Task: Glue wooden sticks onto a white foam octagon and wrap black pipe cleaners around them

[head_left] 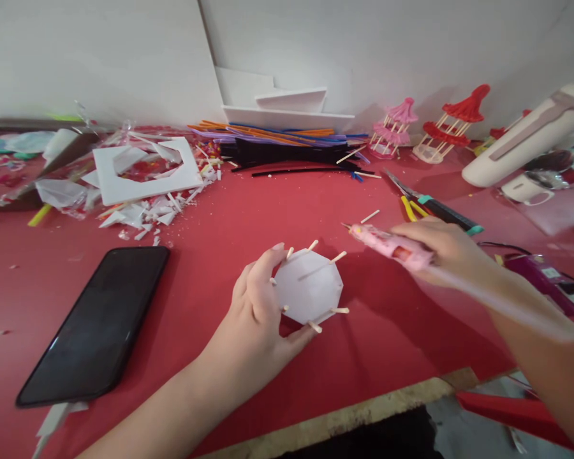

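My left hand (256, 306) curls its fingers and thumb around the edge of a white octagonal foam board piece (309, 287). Several short wooden sticks (338, 257) stand up around the rim of this piece, and one spot at its right corner shows no stick. In my right hand (452, 245) is a pink glue gun (392, 245), its metal tip pointing left, up and to the right of the board piece and apart from it. A pale, blurred strand trails behind the glue gun over my wrist. A loose wooden stick (370, 217) lies near the tip.
A black phone (98, 325) lies at left. Foam scraps (138, 217) and a cut-out white frame (148, 194) are behind it. Pipe cleaners (287, 150) are piled at the back. Pink (392, 131) and red (452, 124) stick models, a cutter knife (452, 213) and yellow-handled pliers (411, 207) sit at right.
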Available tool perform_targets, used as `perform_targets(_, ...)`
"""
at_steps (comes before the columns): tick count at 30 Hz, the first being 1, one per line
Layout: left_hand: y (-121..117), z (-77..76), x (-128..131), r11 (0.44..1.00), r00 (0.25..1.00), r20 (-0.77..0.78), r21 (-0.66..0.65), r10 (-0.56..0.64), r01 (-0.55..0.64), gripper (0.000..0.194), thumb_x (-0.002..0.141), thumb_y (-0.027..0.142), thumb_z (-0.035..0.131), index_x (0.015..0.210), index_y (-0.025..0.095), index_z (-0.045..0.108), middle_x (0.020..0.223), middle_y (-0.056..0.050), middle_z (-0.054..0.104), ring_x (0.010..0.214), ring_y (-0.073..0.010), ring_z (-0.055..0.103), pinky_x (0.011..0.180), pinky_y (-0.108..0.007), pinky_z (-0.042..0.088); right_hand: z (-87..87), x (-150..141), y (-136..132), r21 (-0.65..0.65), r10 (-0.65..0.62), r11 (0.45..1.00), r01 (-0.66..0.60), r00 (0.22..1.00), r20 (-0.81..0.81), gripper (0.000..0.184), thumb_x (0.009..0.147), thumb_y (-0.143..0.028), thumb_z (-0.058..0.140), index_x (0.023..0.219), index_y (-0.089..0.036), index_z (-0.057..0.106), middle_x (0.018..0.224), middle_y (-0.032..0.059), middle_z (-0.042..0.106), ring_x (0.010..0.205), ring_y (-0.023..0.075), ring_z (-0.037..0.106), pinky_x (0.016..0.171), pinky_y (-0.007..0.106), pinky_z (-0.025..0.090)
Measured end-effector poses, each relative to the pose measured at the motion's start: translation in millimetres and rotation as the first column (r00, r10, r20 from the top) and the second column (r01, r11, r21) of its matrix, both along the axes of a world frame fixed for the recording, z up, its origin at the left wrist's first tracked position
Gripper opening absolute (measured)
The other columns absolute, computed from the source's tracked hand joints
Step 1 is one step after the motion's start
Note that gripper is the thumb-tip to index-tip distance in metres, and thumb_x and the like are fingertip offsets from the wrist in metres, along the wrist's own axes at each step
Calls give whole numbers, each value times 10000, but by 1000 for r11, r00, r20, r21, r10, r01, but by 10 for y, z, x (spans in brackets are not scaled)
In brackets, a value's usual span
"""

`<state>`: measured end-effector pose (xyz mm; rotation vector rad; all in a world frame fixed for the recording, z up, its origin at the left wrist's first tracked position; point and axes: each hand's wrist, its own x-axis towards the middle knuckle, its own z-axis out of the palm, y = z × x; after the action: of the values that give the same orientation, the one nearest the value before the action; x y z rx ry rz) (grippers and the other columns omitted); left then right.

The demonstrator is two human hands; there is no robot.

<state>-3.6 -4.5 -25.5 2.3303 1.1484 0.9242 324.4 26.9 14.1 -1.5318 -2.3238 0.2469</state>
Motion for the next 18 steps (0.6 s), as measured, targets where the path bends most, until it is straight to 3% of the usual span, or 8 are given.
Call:
perform_targets(3,0,21,2,999,1000,-3,-54,2,-3,1033,779,313,747,1491,224,4,1406,-250,421,1267,-373,519,944,-583,515,-119,-69,164,42,64,997,-69,992,109,468,694,-110,536,1141,-219,621,1118,85,682,1028,277,608,921,440,413)
perform_targets(5,8,23,-2,998,1000,-6,-54,8,-8,1030,774,306,748,1488,224,8,1401,-248,424,1271,-373,507,936,-576,517,-136,-87,288,56,107,991,-118,980,170,508,698,-61,483,1154,-227,633,1102,81,675,1022,274,597,916,463,419)
perform_targets(7,15,18,-11,998,1000,-14,-66,17,-18,1026,773,294,745,1486,221,11,1400,-250,425,1279,-376,495,938,-579,511,-90,-75,411,65,103,992,-112,987,126,507,713,-45,456,1130,-253,655,1037,62,673,962,251,600,880,444,446)
perform_targets(10,11,10,-27,996,999,-34,-91,18,-21,1020,767,293,753,1484,227,30,1408,-249,417,1288,-380,486,961,-590,489,16,-27,597,66,0,998,-3,999,43,471,735,-68,466,1121,-260,657,1042,60,668,953,233,610,839,401,476)
perform_targets(13,-11,-1,-36,991,998,-53,-130,24,-31,1038,750,297,772,1485,244,40,1409,-240,417,1291,-388,480,943,-581,502,43,21,798,-73,38,997,-28,989,141,342,752,-141,537,1051,-233,675,1046,70,693,960,243,621,821,392,476)
perform_targets(18,-25,-28,-29,975,998,-35,-215,44,-51,1149,706,312,819,1496,262,-14,1404,-226,427,1272,-391,488,849,-518,561,-24,29,1038,-177,90,982,-60,982,168,287,645,-94,616,886,-232,689,729,-16,694,590,138,577,573,290,424)
